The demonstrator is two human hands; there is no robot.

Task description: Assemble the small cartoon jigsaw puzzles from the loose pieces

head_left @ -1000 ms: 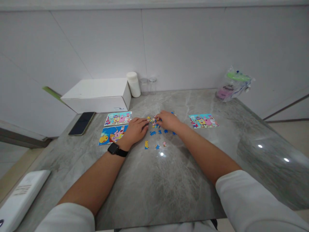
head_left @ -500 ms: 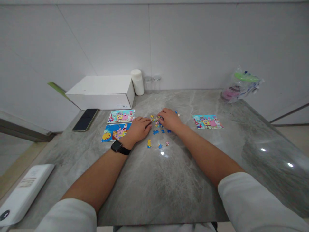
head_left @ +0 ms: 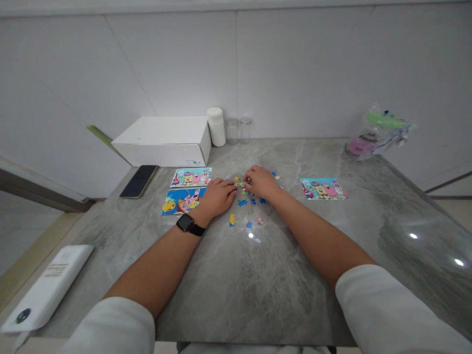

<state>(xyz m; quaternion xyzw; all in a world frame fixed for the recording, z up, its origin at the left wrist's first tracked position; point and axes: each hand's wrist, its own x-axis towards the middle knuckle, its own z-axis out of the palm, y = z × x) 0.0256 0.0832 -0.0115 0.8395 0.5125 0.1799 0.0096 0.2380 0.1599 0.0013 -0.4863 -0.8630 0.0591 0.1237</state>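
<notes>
Centre frame, on the grey bench (head_left: pixel 258 295), left hand (head_left: pixel 217 195) rests flat, fingers apart, beside loose puzzle pieces (head_left: pixel 247 196). Right hand (head_left: pixel 260 181) pinches one piece. Sorting seems underway; fitting it would need careful alignment.

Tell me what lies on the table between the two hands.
In the head view, a small cluster of loose puzzle pieces lies between the left hand and right hand.
</notes>
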